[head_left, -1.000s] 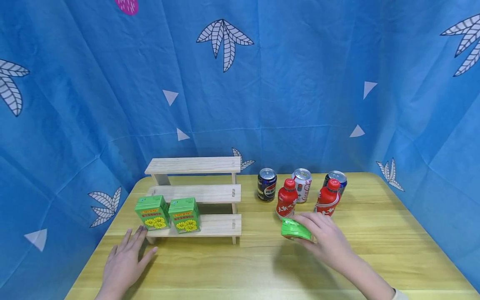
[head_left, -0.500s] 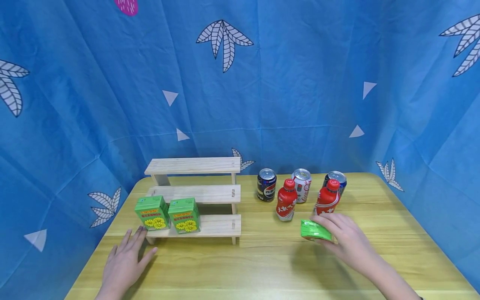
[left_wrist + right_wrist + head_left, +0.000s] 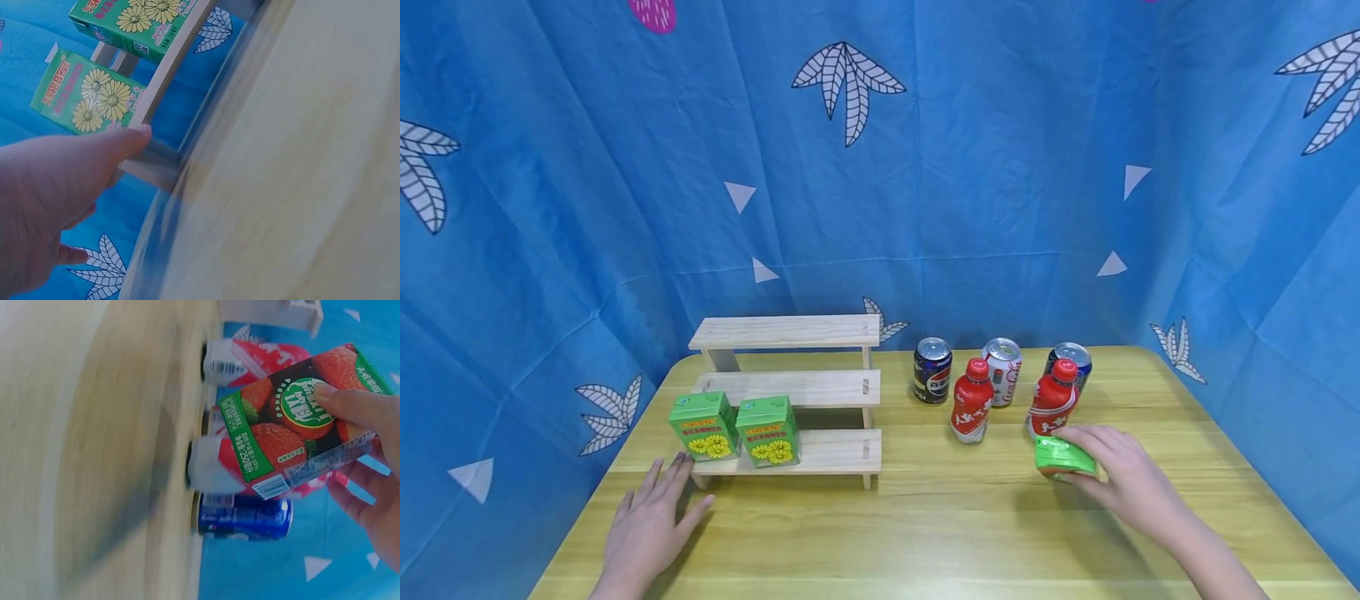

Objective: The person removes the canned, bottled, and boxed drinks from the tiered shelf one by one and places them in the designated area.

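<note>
My right hand (image 3: 1123,479) grips a juice box (image 3: 1063,457) between thumb and fingers, above the table in front of the right red bottle (image 3: 1054,402). The right wrist view shows red fruit and a green label on that juice box (image 3: 294,419), tilted, with its shadow on the table. My left hand (image 3: 651,521) lies with fingers extended by the left front corner of a three-tier wooden shelf (image 3: 838,450). Its thumb overlaps the shelf's end in the left wrist view. Two green drink cartons with yellow flowers, the left carton (image 3: 706,427) and the right carton (image 3: 769,432), stand on the lowest tier.
Right of the shelf stands a dark Pepsi can (image 3: 933,372). Beside it are another red bottle (image 3: 973,402), a white Coca-Cola can (image 3: 1003,371) and a blue can (image 3: 1071,358) partly hidden behind the right bottle. A blue patterned curtain (image 3: 1000,183) encloses the wooden table (image 3: 865,542).
My right hand has moved to the right with the juice box, from in front of the left red bottle to in front of the right one. The left hand has stayed still.
</note>
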`<state>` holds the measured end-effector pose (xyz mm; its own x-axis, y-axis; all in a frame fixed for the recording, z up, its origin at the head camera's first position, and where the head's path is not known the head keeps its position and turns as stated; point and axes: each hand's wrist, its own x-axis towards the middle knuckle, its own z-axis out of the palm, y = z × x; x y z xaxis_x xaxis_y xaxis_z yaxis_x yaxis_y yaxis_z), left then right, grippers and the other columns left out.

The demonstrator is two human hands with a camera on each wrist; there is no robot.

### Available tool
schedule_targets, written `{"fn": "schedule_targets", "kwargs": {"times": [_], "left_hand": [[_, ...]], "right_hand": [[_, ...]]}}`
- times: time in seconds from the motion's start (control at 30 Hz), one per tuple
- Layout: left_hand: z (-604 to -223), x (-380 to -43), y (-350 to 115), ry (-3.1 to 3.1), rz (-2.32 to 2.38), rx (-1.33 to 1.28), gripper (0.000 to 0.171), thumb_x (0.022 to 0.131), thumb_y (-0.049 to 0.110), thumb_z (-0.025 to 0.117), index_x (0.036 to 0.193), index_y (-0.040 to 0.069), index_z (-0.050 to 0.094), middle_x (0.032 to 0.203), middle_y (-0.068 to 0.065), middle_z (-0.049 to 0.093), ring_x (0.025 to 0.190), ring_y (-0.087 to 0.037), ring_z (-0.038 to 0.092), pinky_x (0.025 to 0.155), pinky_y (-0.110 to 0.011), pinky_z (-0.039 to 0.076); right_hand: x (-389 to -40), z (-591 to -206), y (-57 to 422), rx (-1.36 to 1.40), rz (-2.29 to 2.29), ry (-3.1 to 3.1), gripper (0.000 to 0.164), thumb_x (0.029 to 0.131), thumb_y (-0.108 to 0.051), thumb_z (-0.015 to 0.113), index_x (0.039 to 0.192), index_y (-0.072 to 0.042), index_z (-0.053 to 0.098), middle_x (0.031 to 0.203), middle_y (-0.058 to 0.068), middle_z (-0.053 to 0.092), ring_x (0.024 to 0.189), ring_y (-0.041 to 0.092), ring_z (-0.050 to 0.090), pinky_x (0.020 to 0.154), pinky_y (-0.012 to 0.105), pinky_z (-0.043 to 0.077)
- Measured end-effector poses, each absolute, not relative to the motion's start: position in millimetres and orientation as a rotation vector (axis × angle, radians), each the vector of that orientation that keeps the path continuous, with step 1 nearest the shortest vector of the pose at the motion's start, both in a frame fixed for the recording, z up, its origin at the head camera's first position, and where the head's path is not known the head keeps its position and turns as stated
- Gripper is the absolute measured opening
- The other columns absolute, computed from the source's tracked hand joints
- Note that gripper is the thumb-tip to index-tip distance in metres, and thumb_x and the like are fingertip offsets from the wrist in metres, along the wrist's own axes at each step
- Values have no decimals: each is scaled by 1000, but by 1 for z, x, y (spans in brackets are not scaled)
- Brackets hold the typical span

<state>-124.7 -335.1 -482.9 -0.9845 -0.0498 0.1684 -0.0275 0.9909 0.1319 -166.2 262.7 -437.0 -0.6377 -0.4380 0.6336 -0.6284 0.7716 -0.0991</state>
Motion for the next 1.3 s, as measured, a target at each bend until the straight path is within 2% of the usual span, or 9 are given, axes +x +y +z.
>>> {"fn": "schedule_targets", "kwargs": {"times": [0.1,0.13,0.57,0.87,0.97,1.17,1.3], "left_hand": [[-483,-124,-335,-2959,-192,53,81,92,63,51,149,6,39,152,-21,40,141,-46,31,104,-77,25],[-483,-124,-335,-2959,-192,50,81,92,63,51,149,6,39,152,-21,40,141,-46,31,104,-77,25],[-483,-126,-335,-2977,-211,65,82,92,64,50,149,6,38,153,-21,39,142,-46,30,105,-77,23],[-483,-125,-335,-2980,-206,72,83,92,65,49,149,6,38,153,-21,39,142,-46,29,106,-77,22],[-483,-125,-335,-2985,-209,75,83,92,65,49,149,6,38,153,-21,38,142,-46,29,106,-77,22],[-483,-125,-335,-2986,-207,73,83,92,65,49,149,5,38,153,-21,38,142,-46,29,106,-77,22],[-483,-125,-335,-2991,-205,75,83,92,65,49,149,5,37,153,-21,37,142,-46,29,107,-77,22]], "right_hand": [[-168,-440,270,775,420,-2373,66,57,-19,86,119,-19,65,104,-3,69,90,18,62,75,36,48],[-169,-440,272,767,417,-2379,67,56,-17,87,119,-20,65,104,-3,69,89,18,62,74,35,48],[-177,-452,288,718,461,-2461,67,57,-12,91,119,-18,65,106,-5,68,93,12,60,75,31,47],[-180,-459,296,712,570,-2494,65,58,-7,90,118,-13,64,103,-3,68,97,-6,52,80,8,43],[-181,-460,300,715,583,-2486,66,57,-6,90,117,-12,64,102,-2,68,96,-7,53,78,11,46],[-183,-461,306,721,579,-2494,66,59,-7,89,119,-11,63,100,-1,68,92,-3,57,73,27,55],[-184,-461,310,725,573,-2509,65,61,-5,88,121,-10,62,100,0,68,92,-2,58,72,30,56]]}}
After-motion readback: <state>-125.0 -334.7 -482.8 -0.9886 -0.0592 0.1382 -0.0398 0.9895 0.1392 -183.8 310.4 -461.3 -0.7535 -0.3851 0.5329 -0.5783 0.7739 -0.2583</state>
